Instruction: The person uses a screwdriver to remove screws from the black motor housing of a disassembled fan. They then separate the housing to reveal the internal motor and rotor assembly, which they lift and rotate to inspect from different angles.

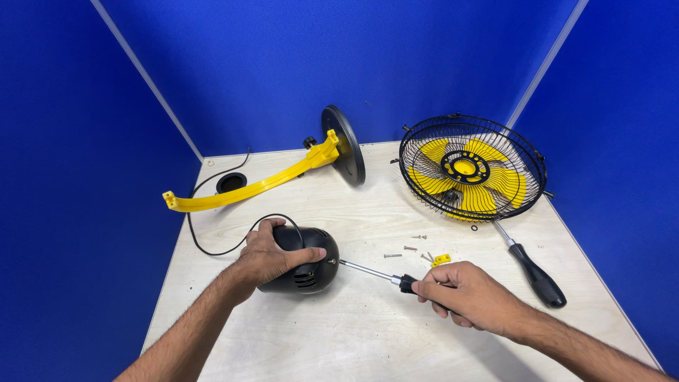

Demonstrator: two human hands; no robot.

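A pale wooden table point(368, 332) carries a black motor housing point(311, 272) under the left hand point(272, 255), loose screws point(407, 247) just beyond the right hand point(467, 290), a spare screwdriver point(537, 276), a caged yellow fan point(470, 170) and a yellow stand point(262, 184) farther off.

Black motor housing point(300, 260), yellow fan blades point(463, 177), blue partition walls point(283, 64)

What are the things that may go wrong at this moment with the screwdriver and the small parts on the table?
1. The screwdriver meets the round black motor housing at a slant; its tip may slip, since only the left hand steadies the housing.
2. The loose screws and the small yellow clip lie close to the right hand; a sweep of the hand might scatter them.
3. The black cable loops beside the left hand and might snag.
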